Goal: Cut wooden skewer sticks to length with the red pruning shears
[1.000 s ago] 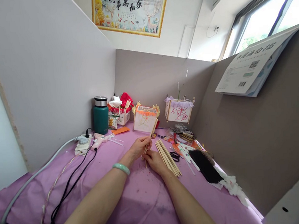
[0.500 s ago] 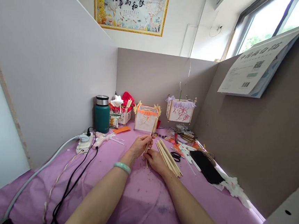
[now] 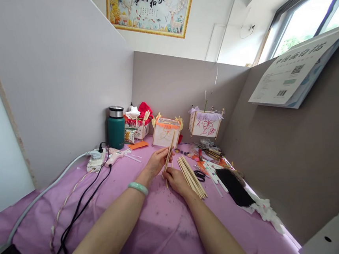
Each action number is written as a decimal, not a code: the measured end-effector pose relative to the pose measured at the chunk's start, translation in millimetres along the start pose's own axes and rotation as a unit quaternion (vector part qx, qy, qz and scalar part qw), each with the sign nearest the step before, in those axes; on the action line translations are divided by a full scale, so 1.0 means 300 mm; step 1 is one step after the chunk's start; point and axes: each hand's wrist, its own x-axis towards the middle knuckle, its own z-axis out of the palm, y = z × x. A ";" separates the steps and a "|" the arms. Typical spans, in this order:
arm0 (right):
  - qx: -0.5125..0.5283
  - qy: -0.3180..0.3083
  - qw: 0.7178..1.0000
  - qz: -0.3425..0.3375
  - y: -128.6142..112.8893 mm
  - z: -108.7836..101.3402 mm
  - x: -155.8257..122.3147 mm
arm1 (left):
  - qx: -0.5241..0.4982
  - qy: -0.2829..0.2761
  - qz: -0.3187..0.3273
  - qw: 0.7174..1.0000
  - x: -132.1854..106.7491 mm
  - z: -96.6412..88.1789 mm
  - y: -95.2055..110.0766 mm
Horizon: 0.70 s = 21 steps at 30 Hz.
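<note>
My left hand [image 3: 157,162] and my right hand [image 3: 174,180] meet at the middle of the table, both pinching thin wooden sticks [image 3: 168,159] that lean up and away from me. A jade bangle [image 3: 138,188] circles my left wrist. Just right of my right hand lies a loose bundle of wooden sticks [image 3: 191,177], not touching it. Black-handled scissors [image 3: 200,175] rest beyond that bundle. Behind the held sticks stands a paper lantern with an orange fringe [image 3: 166,133], and a second lantern with purple trim [image 3: 205,124] stands further right.
A pink hot glue gun [image 3: 114,158] and a power strip [image 3: 95,159] with black cables lie left, beside a green thermos [image 3: 116,127]. A box with red paper [image 3: 136,128] stands at the back. Craft scraps and a black pad [image 3: 234,187] lie right on the purple cloth [image 3: 154,219].
My hands stay nearly in place while the held sticks shift slightly between my fingers. The whole view has tilted a little as my head moved.
</note>
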 end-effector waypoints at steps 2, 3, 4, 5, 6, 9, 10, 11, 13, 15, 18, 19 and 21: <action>-0.004 0.002 1.000 -0.001 0.004 0.005 0.000 | -0.004 0.016 0.002 1.000 0.000 0.001 0.003; -0.006 0.003 1.000 -0.001 0.005 0.007 0.001 | -0.004 0.024 0.003 1.000 0.000 0.002 0.005; -0.007 0.004 1.000 -0.001 0.007 0.009 0.001 | -0.005 0.029 0.003 1.000 0.000 0.002 0.006; -0.007 0.004 1.000 -0.001 0.008 0.010 0.002 | -0.005 0.031 0.004 0.999 0.000 0.002 0.008; -0.007 0.005 1.000 -0.001 0.009 0.011 0.002 | -0.005 0.030 0.005 1.000 0.000 0.002 0.009; -0.007 0.005 1.000 -0.002 0.008 0.010 0.003 | -0.008 0.013 0.011 1.000 0.001 0.002 0.012; -0.008 0.006 1.000 -0.002 0.008 0.010 0.002 | -0.010 0.008 0.013 1.000 0.001 0.002 0.012; -0.008 0.006 1.000 -0.002 0.009 0.010 0.002 | -0.013 0.004 0.012 1.000 0.001 0.003 0.013; -0.008 0.007 1.000 -0.002 0.010 0.012 0.001 | -0.019 0.000 0.009 1.000 0.001 0.004 0.014; -0.011 0.010 1.000 -0.005 0.012 0.013 0.000 | -0.023 -0.002 0.009 1.000 0.001 0.005 0.013; -0.015 0.010 1.000 -0.005 0.011 0.013 -0.001 | -0.021 -0.008 0.013 1.000 0.001 0.002 0.010; -0.014 0.009 1.000 -0.004 0.010 0.012 -0.001 | -0.019 -0.009 0.013 1.000 0.001 0.002 0.009; -0.013 0.004 1.000 -0.001 0.005 0.009 -0.002 | -0.015 -0.008 0.010 1.000 0.000 0.003 0.009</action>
